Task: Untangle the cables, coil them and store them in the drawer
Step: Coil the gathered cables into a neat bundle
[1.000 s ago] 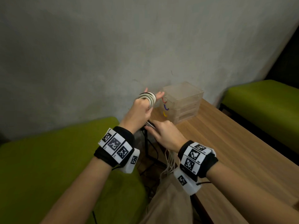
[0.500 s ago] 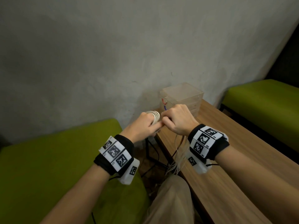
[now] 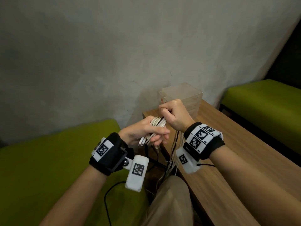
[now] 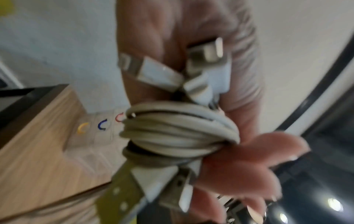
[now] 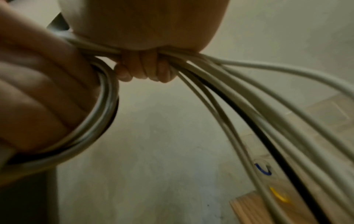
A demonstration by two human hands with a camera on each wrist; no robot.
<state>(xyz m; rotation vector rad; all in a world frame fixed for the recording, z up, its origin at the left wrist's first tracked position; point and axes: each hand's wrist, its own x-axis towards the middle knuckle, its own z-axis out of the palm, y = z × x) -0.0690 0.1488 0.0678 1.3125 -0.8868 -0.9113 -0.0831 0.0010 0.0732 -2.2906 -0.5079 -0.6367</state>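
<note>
Wood-grain table (image 3: 244,160): left hand (image 3: 143,132) grips smooth white coil (image 3: 157,125); right hand (image 3: 175,115) apparently clutches loose strands (image 5: 249,106).

- Bare forearms, no sleeves.
- Black fabric band (image 3: 112,154) behind the left hand (image 3: 140,132), with white tiles bearing black square codes.
- White coded box (image 3: 137,173) under that wrist, thin black lead trailing.
- Matching band (image 3: 203,141) and box (image 3: 185,160) behind the right hand (image 3: 175,115).
- Beige trousers (image 3: 169,203) below.
</note>
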